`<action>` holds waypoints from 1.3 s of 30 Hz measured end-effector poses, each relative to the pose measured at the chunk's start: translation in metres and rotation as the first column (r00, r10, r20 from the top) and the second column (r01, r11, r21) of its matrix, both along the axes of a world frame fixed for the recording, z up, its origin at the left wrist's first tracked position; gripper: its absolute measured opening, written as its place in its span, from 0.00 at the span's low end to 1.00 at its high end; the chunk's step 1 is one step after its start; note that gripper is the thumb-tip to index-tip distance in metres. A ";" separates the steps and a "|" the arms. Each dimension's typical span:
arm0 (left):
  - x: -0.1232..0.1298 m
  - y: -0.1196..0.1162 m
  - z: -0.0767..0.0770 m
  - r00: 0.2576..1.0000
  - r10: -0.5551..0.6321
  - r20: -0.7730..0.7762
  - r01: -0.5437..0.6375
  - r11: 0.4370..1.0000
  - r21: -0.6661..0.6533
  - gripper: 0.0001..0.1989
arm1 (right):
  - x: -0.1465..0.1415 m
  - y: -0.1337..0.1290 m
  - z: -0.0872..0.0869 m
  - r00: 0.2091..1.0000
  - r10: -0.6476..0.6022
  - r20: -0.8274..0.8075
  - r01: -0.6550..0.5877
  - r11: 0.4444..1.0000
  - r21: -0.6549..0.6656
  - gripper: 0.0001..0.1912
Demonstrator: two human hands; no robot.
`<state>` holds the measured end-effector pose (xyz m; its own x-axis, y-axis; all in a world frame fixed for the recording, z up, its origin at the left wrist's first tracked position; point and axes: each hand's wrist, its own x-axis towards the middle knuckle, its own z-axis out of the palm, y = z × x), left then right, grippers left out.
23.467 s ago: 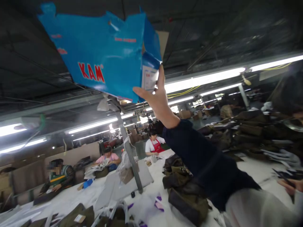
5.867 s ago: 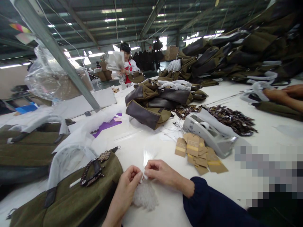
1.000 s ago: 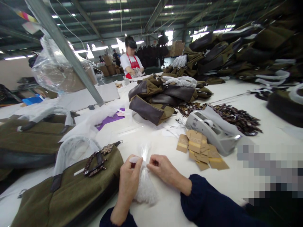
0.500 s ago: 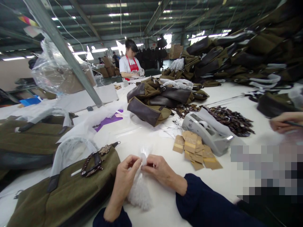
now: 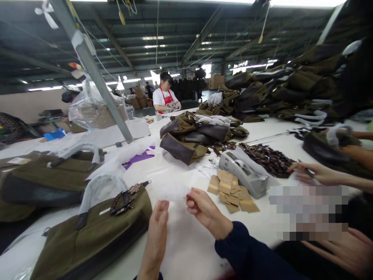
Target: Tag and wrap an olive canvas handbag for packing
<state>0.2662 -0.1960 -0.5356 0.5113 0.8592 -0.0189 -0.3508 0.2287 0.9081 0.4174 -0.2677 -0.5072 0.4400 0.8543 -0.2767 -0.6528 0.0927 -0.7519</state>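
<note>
Hands at blurred white strands, grip impossible to tell, between olive bag and tags

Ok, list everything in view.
near handbag: one, olive, left front
handbags behind: several, olive, left
bag piles: two, olive, centre and right
tape dispenser: one, grey, right
card tags: several, brown, right
charms: heap, dark, behind dispenser
sheet: one, purple, centre
post: one, grey, left
table: one, white, beneath
aproned person: one, red apron, rear
blurred wisps: uncounted, white, beyond hands
others' hands: several, right
left hand: one, navy cuff, front
right hand: one, navy sleeve, front
</note>
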 end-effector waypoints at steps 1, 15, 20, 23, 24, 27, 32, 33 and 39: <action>0.001 -0.005 -0.002 0.998 -0.002 -0.068 0.003 1.000 0.016 0.33 | -0.004 -0.003 0.004 0.998 0.024 -0.054 -0.023 1.000 0.017 0.21; -0.012 -0.090 0.050 0.940 -0.342 -0.014 0.341 0.939 -0.053 0.12 | -0.027 -0.062 0.019 0.851 -0.041 0.524 0.056 0.998 -0.013 0.23; -0.013 -0.119 0.050 0.966 -0.259 0.028 0.260 0.960 -0.102 0.12 | -0.034 -0.082 0.020 0.814 -0.062 0.577 0.076 0.997 0.001 0.23; -0.012 -0.133 0.053 0.976 -0.207 0.072 0.213 0.972 -0.099 0.13 | -0.038 -0.091 0.021 0.820 -0.105 0.563 0.111 0.994 0.024 0.24; -0.012 -0.138 0.053 0.977 -0.193 0.084 0.202 0.974 -0.102 0.13 | -0.039 -0.093 0.022 0.830 -0.104 0.548 0.106 0.994 0.029 0.24; -0.014 -0.148 0.051 0.983 -0.178 0.042 0.181 0.980 -0.086 0.15 | -0.038 -0.104 0.024 0.862 -0.052 0.505 0.051 0.999 0.017 0.24; -0.019 -0.154 0.042 0.982 -0.174 -0.070 0.175 0.985 0.010 0.16 | -0.027 -0.124 0.025 0.896 -0.080 0.438 0.089 0.996 -0.001 0.22; -0.019 -0.155 0.041 0.982 -0.170 -0.079 0.173 0.985 0.022 0.17 | -0.025 -0.126 0.024 0.892 -0.086 0.443 0.098 0.995 -0.003 0.22; -0.015 -0.154 0.033 0.989 -0.140 -0.047 0.138 0.989 -0.044 0.20 | -0.018 -0.133 0.005 0.855 -0.180 0.487 0.224 0.974 -0.033 0.22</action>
